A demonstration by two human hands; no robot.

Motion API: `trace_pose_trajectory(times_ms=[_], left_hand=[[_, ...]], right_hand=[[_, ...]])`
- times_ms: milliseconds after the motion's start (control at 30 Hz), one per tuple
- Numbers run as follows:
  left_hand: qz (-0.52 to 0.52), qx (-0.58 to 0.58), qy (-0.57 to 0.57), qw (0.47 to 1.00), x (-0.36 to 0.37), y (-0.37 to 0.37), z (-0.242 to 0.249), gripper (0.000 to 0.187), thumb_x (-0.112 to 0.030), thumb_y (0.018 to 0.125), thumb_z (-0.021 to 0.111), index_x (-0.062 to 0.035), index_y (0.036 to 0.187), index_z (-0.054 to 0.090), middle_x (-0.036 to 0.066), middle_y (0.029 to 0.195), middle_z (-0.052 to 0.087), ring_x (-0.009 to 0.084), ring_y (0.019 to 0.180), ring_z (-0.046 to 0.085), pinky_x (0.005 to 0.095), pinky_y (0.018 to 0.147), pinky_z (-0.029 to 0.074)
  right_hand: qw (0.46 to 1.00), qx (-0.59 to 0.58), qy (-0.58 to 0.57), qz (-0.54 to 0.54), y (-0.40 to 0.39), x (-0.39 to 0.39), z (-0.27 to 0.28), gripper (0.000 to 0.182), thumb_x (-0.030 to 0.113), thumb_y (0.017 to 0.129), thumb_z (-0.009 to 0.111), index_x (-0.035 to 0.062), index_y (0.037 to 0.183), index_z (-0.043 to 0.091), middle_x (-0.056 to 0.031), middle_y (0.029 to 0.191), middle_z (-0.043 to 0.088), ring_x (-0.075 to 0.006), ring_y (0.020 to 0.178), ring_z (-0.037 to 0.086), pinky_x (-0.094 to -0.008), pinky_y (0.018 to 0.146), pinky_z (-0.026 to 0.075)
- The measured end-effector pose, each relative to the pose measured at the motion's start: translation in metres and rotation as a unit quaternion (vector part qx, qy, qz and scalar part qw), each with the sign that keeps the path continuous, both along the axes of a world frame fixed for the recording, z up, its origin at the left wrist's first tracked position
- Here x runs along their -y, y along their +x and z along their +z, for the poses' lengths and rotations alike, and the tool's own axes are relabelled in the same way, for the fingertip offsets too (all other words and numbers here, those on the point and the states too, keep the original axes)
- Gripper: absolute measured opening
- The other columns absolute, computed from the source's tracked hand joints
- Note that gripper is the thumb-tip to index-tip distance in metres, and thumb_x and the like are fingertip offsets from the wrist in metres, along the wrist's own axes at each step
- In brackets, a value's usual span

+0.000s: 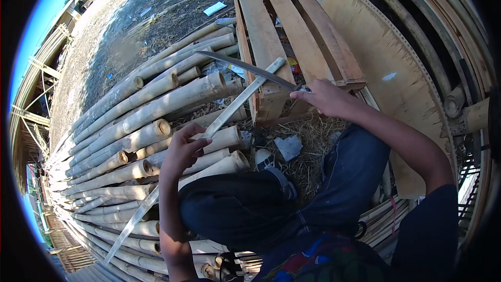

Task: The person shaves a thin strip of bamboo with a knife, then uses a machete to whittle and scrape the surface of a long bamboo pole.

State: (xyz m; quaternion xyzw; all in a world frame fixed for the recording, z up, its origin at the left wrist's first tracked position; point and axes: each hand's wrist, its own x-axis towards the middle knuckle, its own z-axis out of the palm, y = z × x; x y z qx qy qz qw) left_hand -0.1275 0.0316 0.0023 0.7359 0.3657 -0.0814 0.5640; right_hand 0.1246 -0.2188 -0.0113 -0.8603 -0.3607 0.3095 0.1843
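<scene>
My left hand [181,149] is closed around a long, flat, pale bamboo strip [233,106]. The strip slants from the lower left, past my forearm, up to the slatted wooden crate [301,26]. In my right hand [324,98] is a long, slightly curved knife [229,59], its dark blade pointing left. The blade crosses the strip close to the strip's upper end, above the crate's near left corner; whether it cuts into the strip cannot be made out. My right fingers hide most of the handle.
Many bamboo poles [156,107] lie stacked on the left, cut ends towards me. A curved plywood sheet [389,73] leans at the right of the crate. A grey stone [288,147] and straw lie between my bent legs [349,164], beside a shoe [264,159].
</scene>
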Motion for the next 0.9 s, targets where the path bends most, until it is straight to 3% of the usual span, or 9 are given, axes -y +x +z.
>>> trace_pose_trajectory(times_ms=[33, 133, 167, 400, 600, 667, 733, 800, 900], left_hand=[[-0.005, 0.005, 0.005, 1.0, -0.003, 0.002, -0.003, 0.024, -0.016, 0.086, 0.069, -0.008, 0.103, 0.054, -0.004, 0.055, 0.045, 0.0023, 0.043, 0.033, 0.022, 0.039, 0.019], [0.017, 0.009, -0.017, 1.0, 0.002, -0.012, -0.005, 0.024, -0.016, 0.086, 0.069, -0.0073, 0.104, 0.055, -0.004, 0.055, 0.045, 0.0023, 0.043, 0.033, 0.022, 0.04, 0.019], [0.025, 0.011, -0.015, 1.0, 0.006, -0.012, -0.002, 0.024, -0.016, 0.086, 0.069, -0.0072, 0.104, 0.055, -0.004, 0.055, 0.045, 0.0019, 0.044, 0.034, 0.0218, 0.04, 0.019], [0.008, 0.004, -0.026, 1.0, 0.0, -0.009, 0.0, 0.025, -0.017, 0.085, 0.069, -0.0071, 0.104, 0.055, -0.004, 0.054, 0.045, 0.0018, 0.043, 0.034, 0.0219, 0.039, 0.02], [-0.004, 0.021, 0.014, 1.0, -0.001, 0.004, 0.002, 0.025, -0.013, 0.084, 0.07, -0.0069, 0.103, 0.056, -0.003, 0.056, 0.047, 0.002, 0.044, 0.035, 0.0215, 0.039, 0.021], [0.033, -0.004, -0.003, 0.999, 0.003, -0.004, 0.0, 0.024, -0.013, 0.084, 0.069, -0.0067, 0.103, 0.056, -0.003, 0.056, 0.047, 0.002, 0.044, 0.035, 0.0214, 0.039, 0.02], [0.042, -0.004, -0.013, 0.999, 0.005, -0.01, 0.004, 0.025, -0.013, 0.083, 0.069, -0.0069, 0.103, 0.056, -0.003, 0.056, 0.047, 0.002, 0.044, 0.035, 0.0208, 0.039, 0.02], [0.066, 0.016, -0.032, 0.997, 0.003, -0.011, 0.004, 0.025, -0.012, 0.083, 0.07, -0.0073, 0.103, 0.055, -0.003, 0.057, 0.048, 0.0019, 0.044, 0.036, 0.0201, 0.039, 0.02], [0.054, 0.001, -0.016, 0.998, -0.01, -0.017, -0.004, 0.026, -0.013, 0.083, 0.07, -0.0072, 0.103, 0.054, -0.003, 0.058, 0.049, 0.0015, 0.045, 0.037, 0.0197, 0.039, 0.02]], right_hand=[[0.993, 0.018, 0.109, 0.052, -0.001, 0.006, -0.016, 0.07, 0.059, 0.093, 0.046, -0.0069, 0.07, 0.055, -0.0119, 0.052, 0.048, -0.026, 0.054, 0.057, -0.0409, 0.055, 0.044], [0.989, 0.084, 0.106, 0.053, 0.023, 0.017, -0.03, 0.069, 0.059, 0.093, 0.046, -0.0066, 0.071, 0.055, -0.0129, 0.053, 0.049, -0.029, 0.053, 0.054, -0.0429, 0.056, 0.043], [0.995, -0.053, 0.011, -0.08, 0.03, 0.012, -0.026, 0.07, 0.06, 0.092, 0.047, -0.0065, 0.071, 0.054, -0.0156, 0.054, 0.05, -0.0324, 0.053, 0.052, -0.0438, 0.056, 0.043], [0.995, 0.075, 0.049, 0.046, 0.023, 0.019, -0.03, 0.072, 0.062, 0.09, 0.048, -0.0051, 0.065, 0.053, -0.0131, 0.049, 0.046, -0.0276, 0.048, 0.051, -0.0435, 0.052, 0.041], [0.996, -0.039, 0.034, -0.077, 0.011, 0.008, -0.02, 0.071, 0.061, 0.09, 0.049, -0.0054, 0.067, 0.056, -0.0148, 0.051, 0.049, -0.0297, 0.051, 0.056, -0.0441, 0.054, 0.043], [0.993, 0.05, 0.072, 0.085, 0.019, 0.015, -0.022, 0.068, 0.061, 0.091, 0.048, -0.005, 0.075, 0.059, -0.0146, 0.053, 0.052, -0.0283, 0.049, 0.057, -0.043, 0.052, 0.044], [0.973, 0.111, 0.19, 0.064, 0.029, 0.016, -0.036, 0.066, 0.06, 0.092, 0.048, -0.0036, 0.082, 0.061, -0.013, 0.053, 0.053, -0.0237, 0.044, 0.055, -0.0398, 0.047, 0.044], [0.985, -0.064, 0.06, -0.147, 0.036, 0.018, -0.031, 0.064, 0.059, 0.092, 0.048, -0.0033, 0.087, 0.061, -0.0102, 0.053, 0.054, -0.0186, 0.04, 0.054, -0.0358, 0.042, 0.042], [0.993, -0.047, 0.044, -0.104, 0.031, 0.024, -0.031, 0.066, 0.06, 0.093, 0.046, -0.0041, 0.083, 0.059, -0.0068, 0.052, 0.052, -0.0163, 0.04, 0.054, -0.0321, 0.04, 0.043]])
